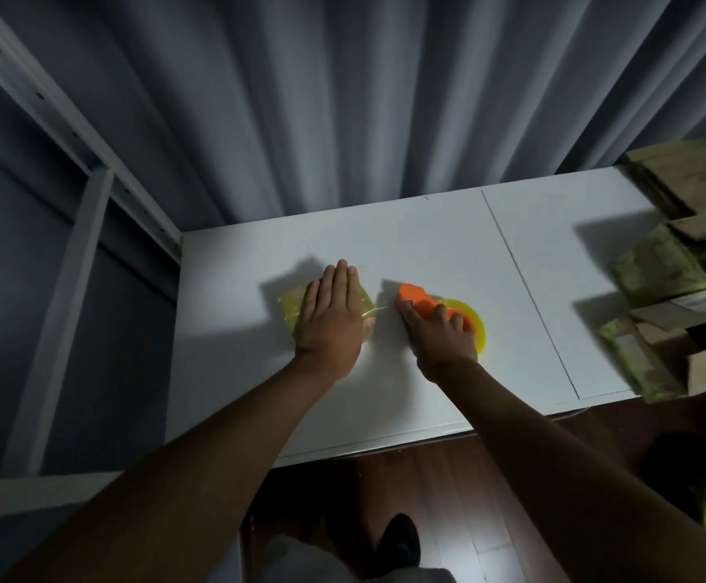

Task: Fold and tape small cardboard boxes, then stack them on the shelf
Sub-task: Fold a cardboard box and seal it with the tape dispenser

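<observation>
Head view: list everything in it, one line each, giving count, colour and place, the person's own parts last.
small box: one, wrapped in yellow tape, mid-table under the left hand.
tape dispenser: one, orange with a yellow roll, right of the box.
tape strip: one, clear yellowish, stretched from box to dispenser.
table: one, white, centre.
box pile: several, brown and yellow-taped, right edge of table.
shelf frame: one, grey-white, left.
curtain: one, grey, behind the table.
floor: dark wood, below.
left hand: flat on the box.
right hand: grips the dispenser.
</observation>
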